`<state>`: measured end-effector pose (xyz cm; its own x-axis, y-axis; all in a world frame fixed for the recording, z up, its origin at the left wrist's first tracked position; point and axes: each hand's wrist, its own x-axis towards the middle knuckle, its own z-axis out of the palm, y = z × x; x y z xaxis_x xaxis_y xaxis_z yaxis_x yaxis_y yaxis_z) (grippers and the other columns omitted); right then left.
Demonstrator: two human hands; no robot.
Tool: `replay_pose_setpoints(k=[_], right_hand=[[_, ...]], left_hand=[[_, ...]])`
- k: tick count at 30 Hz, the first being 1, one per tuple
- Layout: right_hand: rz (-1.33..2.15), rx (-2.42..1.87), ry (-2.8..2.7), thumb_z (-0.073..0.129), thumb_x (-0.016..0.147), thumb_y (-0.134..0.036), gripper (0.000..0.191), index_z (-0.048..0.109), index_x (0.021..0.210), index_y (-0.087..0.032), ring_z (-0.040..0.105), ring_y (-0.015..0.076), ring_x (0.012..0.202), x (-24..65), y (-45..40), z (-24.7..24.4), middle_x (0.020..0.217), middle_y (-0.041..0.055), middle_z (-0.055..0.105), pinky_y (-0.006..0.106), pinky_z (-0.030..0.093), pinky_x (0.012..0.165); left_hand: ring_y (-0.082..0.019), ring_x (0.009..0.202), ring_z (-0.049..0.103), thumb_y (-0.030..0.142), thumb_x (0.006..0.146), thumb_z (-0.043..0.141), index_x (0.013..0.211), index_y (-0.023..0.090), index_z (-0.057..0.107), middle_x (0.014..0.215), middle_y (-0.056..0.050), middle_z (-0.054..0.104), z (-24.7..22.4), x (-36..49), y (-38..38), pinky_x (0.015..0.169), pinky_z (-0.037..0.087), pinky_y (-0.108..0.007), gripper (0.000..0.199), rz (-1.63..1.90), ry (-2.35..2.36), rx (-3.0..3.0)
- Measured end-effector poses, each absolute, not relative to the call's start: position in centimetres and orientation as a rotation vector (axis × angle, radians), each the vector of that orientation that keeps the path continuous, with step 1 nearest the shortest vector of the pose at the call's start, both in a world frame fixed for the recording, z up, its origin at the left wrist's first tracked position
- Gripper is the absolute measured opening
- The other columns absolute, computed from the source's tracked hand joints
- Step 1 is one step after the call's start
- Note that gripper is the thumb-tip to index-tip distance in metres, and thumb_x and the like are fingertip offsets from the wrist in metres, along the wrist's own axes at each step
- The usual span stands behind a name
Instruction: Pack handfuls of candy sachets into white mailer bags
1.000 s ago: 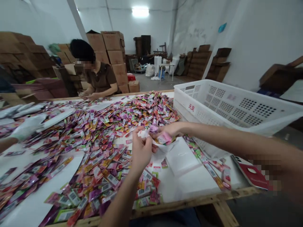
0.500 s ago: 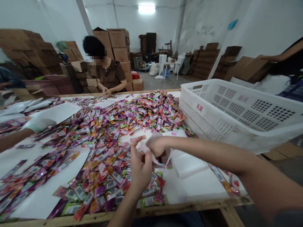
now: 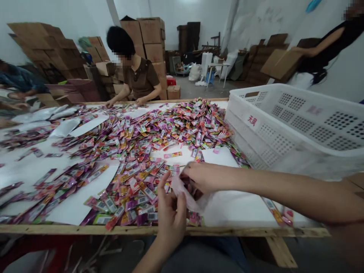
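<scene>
A clear plastic bag (image 3: 186,195) is held over the table's near edge, its mouth spread. On its left side my left hand (image 3: 171,212) grips the film between thumb and fingers. My right hand (image 3: 203,177) reaches into the bag's mouth with curled fingers; the film partly covers them, and what they hold is hidden. Some coloured packets show dimly in the bag. Loose small printed packets (image 3: 136,178) in pink, purple, yellow and green lie just left of my hands. White sheets or flat bags (image 3: 227,208) lie beneath my right forearm.
A white perforated plastic crate (image 3: 250,132) stands at the right. A tall heap of packets (image 3: 199,121) rises beside it. Across the table a co-worker (image 3: 139,77) has both hands at the packets. Filled white bags (image 3: 42,113) lie far left. The table has a wooden edge (image 3: 85,229).
My view has tilted down and shifted left. The gloved hand with a white sheet at the left has gone from there. The co-worker's hands have moved apart. My hands stay at the bag.
</scene>
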<state>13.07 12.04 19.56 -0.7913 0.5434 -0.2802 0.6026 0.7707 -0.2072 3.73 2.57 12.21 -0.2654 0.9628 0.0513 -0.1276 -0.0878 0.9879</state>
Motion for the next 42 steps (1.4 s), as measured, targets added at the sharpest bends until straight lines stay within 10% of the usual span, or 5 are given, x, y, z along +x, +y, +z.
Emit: replay_pose_setpoints(k=[13, 21, 33, 42], right_hand=[[-0.076, 0.633, 2.677, 0.047, 0.080, -0.010, 0.023, 0.067, 0.092, -0.006, 0.062, 0.0249, 0.082, 14.3, 10.6, 15.6, 0.095, 0.0174, 0.066, 0.031, 0.042, 0.063], [-0.752, 0.795, 2.839, 0.047, 0.086, -0.016, 0.021, 0.067, 0.092, -0.015, 0.060, 0.0175, 0.089, 16.0, 6.4, 20.9, 0.094, 0.0081, 0.068, 0.027, 0.041, 0.079], [-2.350, 1.606, 2.227, 0.077, 0.055, -0.040, 0.033, 0.061, 0.072, -0.016, 0.053, 0.0104, 0.057, 17.1, 0.9, 14.2, 0.064, -0.0014, 0.060, 0.023, 0.043, 0.056], [-1.230, 1.950, 1.897, 0.065, 0.064, -0.026, 0.003, 0.068, 0.064, -0.024, 0.064, 0.0218, 0.067, 36.1, -4.7, 14.4, 0.071, 0.0136, 0.067, 0.033, 0.046, 0.060]], left_hand=[[-0.013, 0.040, 0.053, 0.050, 0.071, 0.062, 0.140, 0.024, 0.006, 0.054, 0.005, 0.055, 11.7, 2.7, 0.5, 0.042, 0.044, -0.022, 0.094, 1.228, 0.973, 0.789], [-0.016, 0.050, 0.063, 0.069, 0.075, 0.042, 0.119, 0.018, 0.050, 0.066, -0.006, 0.065, 12.5, -0.9, 2.3, 0.054, 0.050, -0.027, 0.068, 0.583, 0.880, 0.575], [-0.010, 0.037, 0.049, 0.033, 0.075, 0.057, 0.143, 0.024, 0.013, 0.052, 0.008, 0.050, 13.2, 1.4, 0.2, 0.036, 0.042, -0.020, 0.082, 0.795, 0.966, 0.917], [-0.010, 0.042, 0.049, 0.046, 0.077, 0.058, 0.143, 0.028, 0.015, 0.057, 0.005, 0.053, 11.3, -2.9, -1.6, 0.039, 0.041, -0.019, 0.081, 0.689, 1.016, 0.941]])
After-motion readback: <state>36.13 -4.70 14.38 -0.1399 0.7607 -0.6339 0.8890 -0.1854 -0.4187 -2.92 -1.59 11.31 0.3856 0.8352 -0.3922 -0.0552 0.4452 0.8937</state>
